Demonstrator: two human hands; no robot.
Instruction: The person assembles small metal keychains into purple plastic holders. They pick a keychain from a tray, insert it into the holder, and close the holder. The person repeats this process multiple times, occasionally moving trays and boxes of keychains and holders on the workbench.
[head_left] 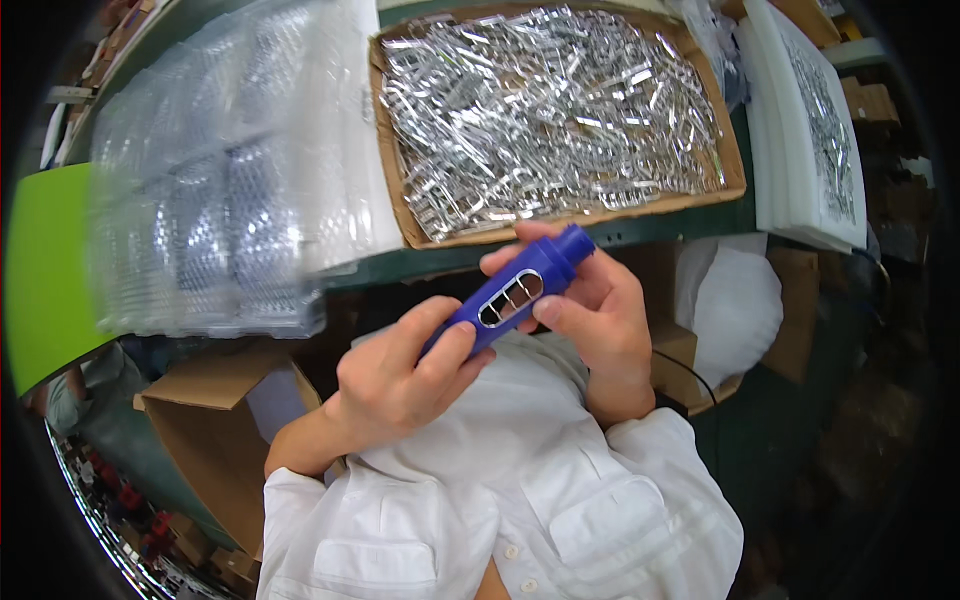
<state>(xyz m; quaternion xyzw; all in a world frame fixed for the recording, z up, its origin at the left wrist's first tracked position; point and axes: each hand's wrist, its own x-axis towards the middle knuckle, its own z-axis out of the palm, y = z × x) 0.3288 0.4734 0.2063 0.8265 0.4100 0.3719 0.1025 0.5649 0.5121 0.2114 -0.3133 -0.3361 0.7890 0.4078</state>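
Between my two hands is a blue plastic tube-shaped housing [540, 262], tilted with its narrow collared end up to the right. A long oval window in its side has a shiny silver rim and thin crossbars. My left hand [405, 375] is closed round the lower left end, its fingertips by the window. My right hand [605, 310] grips the upper part, thumb just beside the window and fingers behind. The housing is held above my lap, in front of the bench edge. Its lower left tip is partly covered by my left fingers.
On the bench, a shallow cardboard box [408, 215] holds many small shiny metal pieces. Clear plastic trays [205, 215] are stacked to its left, near a bright green panel [50, 270]. White foam sheets [790, 150] stand at right. Below are an open carton [205, 385] and a white bag [735, 305].
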